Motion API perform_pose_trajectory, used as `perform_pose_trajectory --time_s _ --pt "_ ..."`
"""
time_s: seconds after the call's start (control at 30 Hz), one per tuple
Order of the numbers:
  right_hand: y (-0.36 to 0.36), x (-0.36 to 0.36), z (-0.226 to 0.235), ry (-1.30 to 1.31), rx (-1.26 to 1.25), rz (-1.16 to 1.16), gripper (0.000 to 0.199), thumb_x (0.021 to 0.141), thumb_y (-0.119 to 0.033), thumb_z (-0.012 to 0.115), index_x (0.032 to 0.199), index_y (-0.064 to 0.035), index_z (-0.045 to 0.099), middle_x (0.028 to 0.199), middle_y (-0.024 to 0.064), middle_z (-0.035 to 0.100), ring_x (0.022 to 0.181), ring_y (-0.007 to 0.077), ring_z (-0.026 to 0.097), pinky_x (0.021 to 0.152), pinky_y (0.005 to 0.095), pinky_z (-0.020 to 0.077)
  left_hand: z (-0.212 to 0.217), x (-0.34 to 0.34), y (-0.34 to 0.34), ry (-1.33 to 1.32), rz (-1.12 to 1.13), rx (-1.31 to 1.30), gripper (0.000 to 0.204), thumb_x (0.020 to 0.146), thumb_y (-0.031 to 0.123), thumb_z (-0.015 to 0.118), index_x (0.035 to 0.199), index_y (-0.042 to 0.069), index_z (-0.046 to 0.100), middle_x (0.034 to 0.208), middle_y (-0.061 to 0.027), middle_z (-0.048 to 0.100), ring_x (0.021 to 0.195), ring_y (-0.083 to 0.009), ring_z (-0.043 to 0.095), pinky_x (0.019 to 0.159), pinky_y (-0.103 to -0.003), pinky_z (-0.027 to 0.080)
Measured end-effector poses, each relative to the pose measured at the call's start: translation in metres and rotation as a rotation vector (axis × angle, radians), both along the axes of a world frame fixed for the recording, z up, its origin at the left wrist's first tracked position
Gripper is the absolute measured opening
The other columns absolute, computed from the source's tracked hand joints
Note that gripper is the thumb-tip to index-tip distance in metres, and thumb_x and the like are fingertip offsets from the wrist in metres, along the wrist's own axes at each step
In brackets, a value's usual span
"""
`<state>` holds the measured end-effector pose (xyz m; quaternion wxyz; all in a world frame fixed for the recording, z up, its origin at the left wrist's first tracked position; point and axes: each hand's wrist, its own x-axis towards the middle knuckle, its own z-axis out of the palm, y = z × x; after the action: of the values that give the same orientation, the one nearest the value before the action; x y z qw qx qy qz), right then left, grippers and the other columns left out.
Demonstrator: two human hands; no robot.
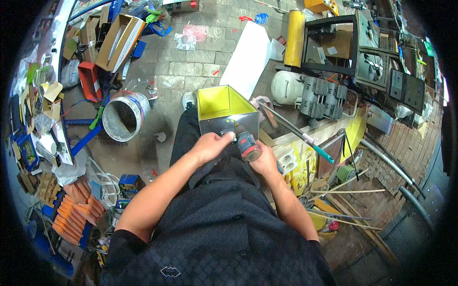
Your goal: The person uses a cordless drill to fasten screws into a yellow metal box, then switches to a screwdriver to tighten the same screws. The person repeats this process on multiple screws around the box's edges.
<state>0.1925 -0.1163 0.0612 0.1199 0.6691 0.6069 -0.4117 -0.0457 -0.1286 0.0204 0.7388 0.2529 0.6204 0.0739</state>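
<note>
In front of my body stands a box [210, 126], open at the top, with shiny grey outer walls and a yellow inside. My right hand [264, 161] is wrapped round the grip of a cordless drill [248, 147], dark with red and grey parts. The drill's front end points at the near wall of the box; whether its tip touches the wall I cannot tell. My left hand [211, 147] is closed at the same wall, just left of the drill. Its thumb and fingers pinch a small shiny metal piece [231, 135] against the wall. My left fingertips are partly hidden.
A white bucket [125, 116] stands to the left, near cardboard boxes [119, 43]. A long white sheet [244, 57] lies on the paving beyond the box. To the right are a compressor [315, 95], a yellow cylinder [295, 38] and a pole with a teal end [323, 153]. Orange pieces [71, 214] lie lower left.
</note>
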Motion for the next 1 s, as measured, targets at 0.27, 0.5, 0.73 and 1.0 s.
perform_pose_trajectory --time_s 0.27,0.5,0.73,1.0 --pt "0.003 0.000 -0.015 -0.065 -0.072 0.146 0.037 0.085 -0.038 0.075 0.108 -0.0093 0.069 0.094 0.0245 0.074 0.096 0.0461 0.072 0.083 0.0556 0.0559 0.025 0.022 0.009 0.442 -0.203 0.632 0.050 0.093 0.047 0.074 0.103 -0.002 0.071 0.104 -0.0206 0.073 0.106 -0.0391 0.068 0.097 -0.048 0.053" --pt "0.005 0.006 -0.019 -0.020 -0.023 0.209 0.037 0.086 -0.035 0.073 0.109 -0.0066 0.066 0.095 0.0255 0.074 0.095 0.0458 0.072 0.083 0.0565 0.0559 0.067 0.019 0.040 0.190 -0.281 0.584 0.039 0.100 0.041 0.066 0.091 0.004 0.072 0.091 -0.0175 0.075 0.087 -0.0395 0.072 0.081 -0.049 0.058" --pt "0.016 -0.002 -0.010 -0.047 -0.047 0.270 0.037 0.088 -0.035 0.071 0.109 -0.0053 0.066 0.092 0.0248 0.075 0.092 0.0449 0.073 0.080 0.0549 0.0573 0.025 0.039 0.033 -0.062 -0.141 -0.296 0.081 0.094 0.075 0.060 0.098 -0.005 0.072 0.087 -0.0182 0.072 0.059 -0.0257 0.070 0.063 -0.040 0.061" --pt "0.026 -0.006 -0.005 -0.075 -0.080 0.392 0.034 0.087 -0.031 0.070 0.107 -0.0033 0.067 0.090 0.0229 0.076 0.089 0.0406 0.075 0.077 0.0517 0.0596 0.019 0.068 0.019 -0.259 0.287 -0.550 0.060 0.099 0.060 0.065 0.111 0.001 0.066 0.093 -0.0108 0.067 0.074 -0.0243 0.067 0.066 -0.037 0.063"
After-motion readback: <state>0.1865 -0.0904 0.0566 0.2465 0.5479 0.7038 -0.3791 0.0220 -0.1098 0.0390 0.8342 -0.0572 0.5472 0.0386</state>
